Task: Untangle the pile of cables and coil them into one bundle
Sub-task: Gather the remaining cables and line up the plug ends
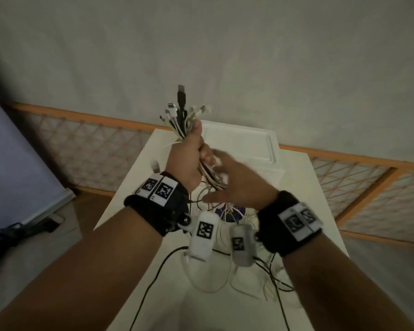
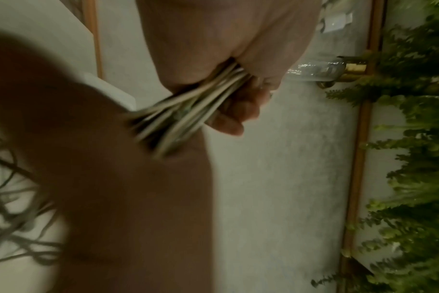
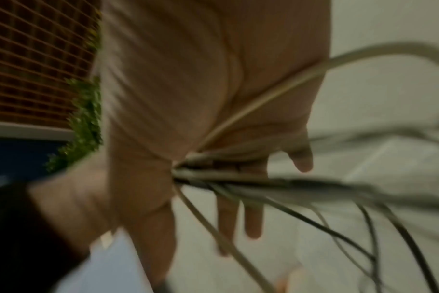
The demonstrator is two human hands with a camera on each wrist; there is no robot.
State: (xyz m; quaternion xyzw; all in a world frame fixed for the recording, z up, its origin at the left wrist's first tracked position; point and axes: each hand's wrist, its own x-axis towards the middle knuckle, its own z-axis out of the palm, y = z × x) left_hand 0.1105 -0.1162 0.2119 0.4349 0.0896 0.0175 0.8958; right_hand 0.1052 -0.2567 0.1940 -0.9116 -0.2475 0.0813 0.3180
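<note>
Left hand [image 1: 187, 154] fisted round cables [image 1: 177, 115], plugs at 12 o'clock; right hand [image 1: 234, 180] blurred, fingers straight, under strands. Best: keep fist firm, comb slack toward 6 o'clock w/o yanking.

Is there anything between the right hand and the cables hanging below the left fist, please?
Nothing visible. The left hand grips the cables just below their plugs, and the right hand, fingers straight, already lies against the strands below that fist. The loose lengths trail onto the white table; motion blur hides the exact contact.
</note>
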